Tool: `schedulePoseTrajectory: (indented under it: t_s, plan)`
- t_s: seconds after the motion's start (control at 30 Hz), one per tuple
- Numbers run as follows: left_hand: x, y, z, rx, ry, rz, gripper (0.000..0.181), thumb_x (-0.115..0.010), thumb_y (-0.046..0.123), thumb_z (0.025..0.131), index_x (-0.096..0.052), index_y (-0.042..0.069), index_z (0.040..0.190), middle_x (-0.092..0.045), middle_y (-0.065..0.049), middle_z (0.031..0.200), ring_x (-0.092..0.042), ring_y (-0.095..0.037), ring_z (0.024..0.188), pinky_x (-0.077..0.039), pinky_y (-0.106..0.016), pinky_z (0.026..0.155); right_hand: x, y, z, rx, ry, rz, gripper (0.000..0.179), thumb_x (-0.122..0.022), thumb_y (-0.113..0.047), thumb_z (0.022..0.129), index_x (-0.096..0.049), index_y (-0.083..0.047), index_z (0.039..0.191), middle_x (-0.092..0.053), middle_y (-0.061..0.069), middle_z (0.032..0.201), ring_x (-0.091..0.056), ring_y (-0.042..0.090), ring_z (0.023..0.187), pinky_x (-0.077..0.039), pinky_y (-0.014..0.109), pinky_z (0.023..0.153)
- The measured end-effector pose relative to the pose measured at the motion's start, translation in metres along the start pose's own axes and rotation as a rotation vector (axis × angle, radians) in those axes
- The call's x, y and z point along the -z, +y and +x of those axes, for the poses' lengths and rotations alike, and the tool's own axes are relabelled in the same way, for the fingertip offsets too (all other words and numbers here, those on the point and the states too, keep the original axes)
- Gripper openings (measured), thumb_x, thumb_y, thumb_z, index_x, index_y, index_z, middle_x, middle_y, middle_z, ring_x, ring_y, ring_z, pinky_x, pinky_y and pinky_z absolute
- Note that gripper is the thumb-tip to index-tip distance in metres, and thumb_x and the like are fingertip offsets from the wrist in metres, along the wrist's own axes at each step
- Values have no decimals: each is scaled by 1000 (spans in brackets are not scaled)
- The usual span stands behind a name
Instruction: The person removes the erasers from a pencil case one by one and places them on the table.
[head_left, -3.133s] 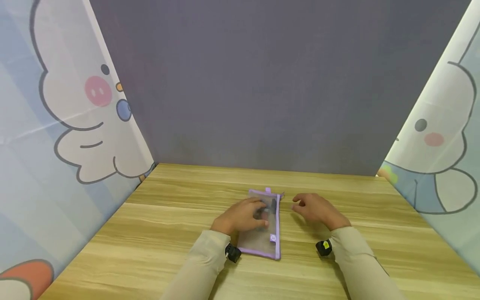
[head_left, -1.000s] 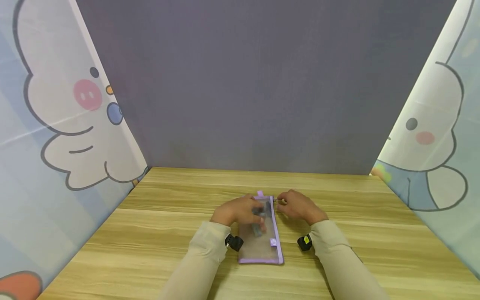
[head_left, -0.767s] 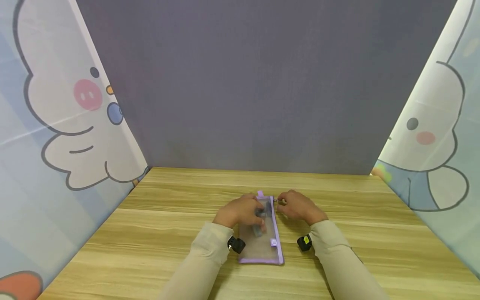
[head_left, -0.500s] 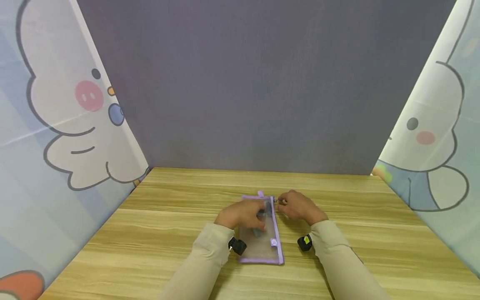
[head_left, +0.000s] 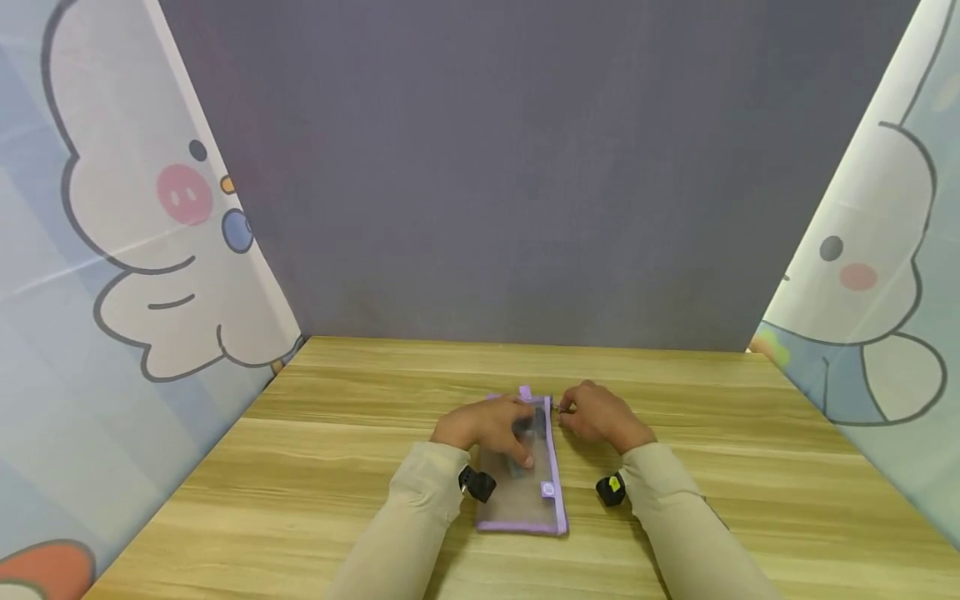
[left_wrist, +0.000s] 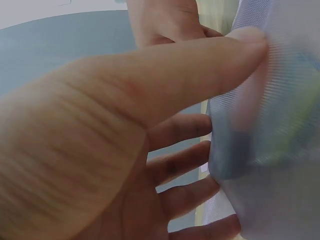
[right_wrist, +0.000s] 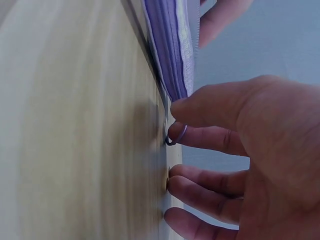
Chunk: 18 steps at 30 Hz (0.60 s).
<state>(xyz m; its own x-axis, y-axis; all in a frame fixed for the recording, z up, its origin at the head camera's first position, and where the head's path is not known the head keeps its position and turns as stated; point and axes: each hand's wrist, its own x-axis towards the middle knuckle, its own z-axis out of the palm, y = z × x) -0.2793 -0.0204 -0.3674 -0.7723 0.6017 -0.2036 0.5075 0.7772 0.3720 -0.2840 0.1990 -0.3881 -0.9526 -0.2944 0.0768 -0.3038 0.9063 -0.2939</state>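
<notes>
A translucent mesh zipper pouch (head_left: 517, 504) with purple edging lies flat on the wooden table in the head view. My left hand (head_left: 486, 427) rests on its upper half, fingers spread and fingertips touching the mesh (left_wrist: 285, 200) in the left wrist view. Blurred dark, blue and yellow-green shapes (left_wrist: 295, 117) show through the mesh; their kind is unclear. At the pouch's far right corner, my right hand (head_left: 602, 417) pinches the zipper pull (right_wrist: 184, 134), a thin purple loop, between thumb and index finger. Its other fingers touch or nearly touch the table.
The wooden table (head_left: 360, 450) surrounds the pouch. A dark grey panel (head_left: 480, 183) stands behind it, and cartoon-printed cloths (head_left: 157, 275) hang at both sides. Black wrist cameras (head_left: 611, 490) sit on both wrists over beige sleeves.
Over three seconds, my right hand moved left to the pouch corner and took hold of the zipper pull. My left hand stayed on the pouch, shifting only slightly.
</notes>
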Motion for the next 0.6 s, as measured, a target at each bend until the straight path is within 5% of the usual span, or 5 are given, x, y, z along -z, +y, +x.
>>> schedulePoseTrajectory:
  t_s: [0.2,0.47,0.6]
  plan:
    - [-2,4,1,10,33,31,82,-86,45,76,-53,21,147,-38,-4,158,-40,-24,139,-39,-39,108,-2,2,0,27,25,-6,6,-71,-21,92,-74,-16,93,-67,4,100,-61,27,98,-51,46,81]
    - [-7,6,0,-11,88,57,72,-86,51,73,-59,21,133,-60,6,132,-49,-18,118,-46,-33,93,-3,3,1,55,46,28,9,-68,-16,91,-68,-16,82,-62,-1,83,-55,16,76,-49,38,70]
    - [-11,11,0,0,109,147,71,-83,55,73,-58,22,130,-62,8,126,-53,-18,114,-47,-32,89,-2,1,0,57,29,37,10,-67,-15,92,-68,-17,82,-63,-3,82,-54,14,73,-48,37,68]
